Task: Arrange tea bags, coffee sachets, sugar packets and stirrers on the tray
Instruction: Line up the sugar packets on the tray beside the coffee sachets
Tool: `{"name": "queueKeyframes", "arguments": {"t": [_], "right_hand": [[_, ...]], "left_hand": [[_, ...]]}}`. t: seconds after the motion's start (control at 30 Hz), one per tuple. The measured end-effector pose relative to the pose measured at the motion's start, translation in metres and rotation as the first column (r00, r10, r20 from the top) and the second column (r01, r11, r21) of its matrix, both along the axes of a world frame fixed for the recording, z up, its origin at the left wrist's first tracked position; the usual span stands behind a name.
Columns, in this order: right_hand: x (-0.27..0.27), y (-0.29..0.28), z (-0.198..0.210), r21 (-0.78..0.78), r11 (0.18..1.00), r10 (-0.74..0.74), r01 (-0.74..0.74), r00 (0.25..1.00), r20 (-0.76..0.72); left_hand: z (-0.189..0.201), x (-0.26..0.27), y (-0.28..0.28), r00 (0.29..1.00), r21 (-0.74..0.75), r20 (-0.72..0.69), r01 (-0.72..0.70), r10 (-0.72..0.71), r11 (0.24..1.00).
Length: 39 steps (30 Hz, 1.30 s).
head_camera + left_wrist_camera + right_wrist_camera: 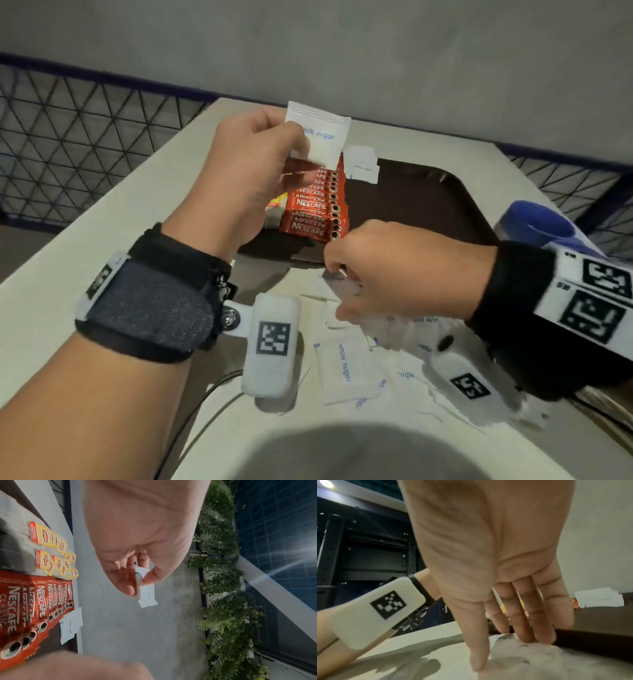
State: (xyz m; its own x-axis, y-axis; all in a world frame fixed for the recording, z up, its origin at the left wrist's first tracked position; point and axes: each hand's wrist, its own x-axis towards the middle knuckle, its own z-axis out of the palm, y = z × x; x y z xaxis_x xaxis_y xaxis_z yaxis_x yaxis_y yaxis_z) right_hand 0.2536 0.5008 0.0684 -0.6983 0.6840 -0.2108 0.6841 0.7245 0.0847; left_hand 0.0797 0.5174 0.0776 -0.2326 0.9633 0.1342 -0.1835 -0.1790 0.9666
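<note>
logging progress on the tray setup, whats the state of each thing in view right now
left hand: raised over the tray, pinch grip on one sugar packet
right hand: fingers down on loose sugar packets on the table
Nescafe sachets: overlapping row on the brown tray
Lipton tea bags: laid beside the sachets
placed sugar packets: on the tray's far edge

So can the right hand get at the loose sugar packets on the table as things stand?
Probably yes. The right hand already has its straight fingers down on the loose sugar packets lying just before the tray, and nothing stands between them.
</note>
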Motion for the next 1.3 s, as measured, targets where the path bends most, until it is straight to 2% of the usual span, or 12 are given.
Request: {"name": "queueKeyframes", "arguments": {"t": [0.13,0.3,0.47,0.6,0.8,0.97,1.03,1.07,1.13,1.2,1.23,1.3], "right_hand": [[0.002,-0.006,-0.011,-0.029,1.000,-0.006,0.005,0.999,-0.054],[0.005,-0.022,-0.015,0.035,0.998,0.061,-0.059,0.997,-0.056],[0.015,-0.021,-0.012,-0.057,0.998,0.025,-0.035,0.986,-0.162],[0.015,-0.018,-0.011,-0.104,0.994,0.002,-0.015,0.992,-0.129],[0.013,-0.026,-0.009,-0.034,0.996,0.081,-0.086,0.987,-0.141],[0.021,-0.017,0.005,-0.211,0.977,-0.048,-0.025,0.942,-0.332],[0.030,-0.013,0.021,-0.351,0.937,-0.188,0.002,0.846,-0.499],[0.035,-0.011,0.029,-0.420,0.908,-0.271,-0.009,0.751,-0.603],[0.044,-0.005,0.040,-0.499,0.865,-0.429,-0.051,0.439,-0.789],[0.049,0.004,0.038,-0.495,0.866,-0.485,-0.067,0.119,-0.866],[0.050,0.008,0.033,-0.491,0.870,-0.491,-0.049,0.020,-0.871],[0.051,0.012,0.022,-0.496,0.868,-0.494,0.032,-0.056,-0.868]], "left_hand": [[0.001,0.004,-0.003,1.000,-0.007,-0.006,0.001,-0.001,1.000],[0.002,0.005,-0.005,1.000,-0.011,-0.015,0.017,-0.017,1.000],[-0.001,0.006,-0.003,1.000,-0.025,-0.009,0.020,-0.020,1.000],[-0.003,0.007,-0.001,0.999,-0.034,-0.031,0.034,-0.035,0.999],[-0.003,0.008,-0.004,0.997,-0.034,-0.053,0.060,-0.061,0.998],[-0.003,0.012,-0.005,0.996,-0.042,-0.067,0.056,-0.059,0.998],[-0.003,0.014,-0.006,0.995,-0.042,-0.077,0.059,-0.062,0.997],[-0.003,0.015,-0.007,0.995,-0.043,-0.077,0.067,-0.071,0.997],[-0.003,0.018,-0.008,0.991,-0.046,-0.078,0.102,-0.105,0.994],[-0.004,0.022,-0.011,0.983,-0.054,-0.081,0.159,-0.163,0.986],[-0.005,0.025,-0.013,0.977,-0.058,-0.071,0.196,-0.200,0.979],[-0.006,0.032,-0.017,0.959,-0.058,-0.052,0.276,-0.279,0.960]]}}
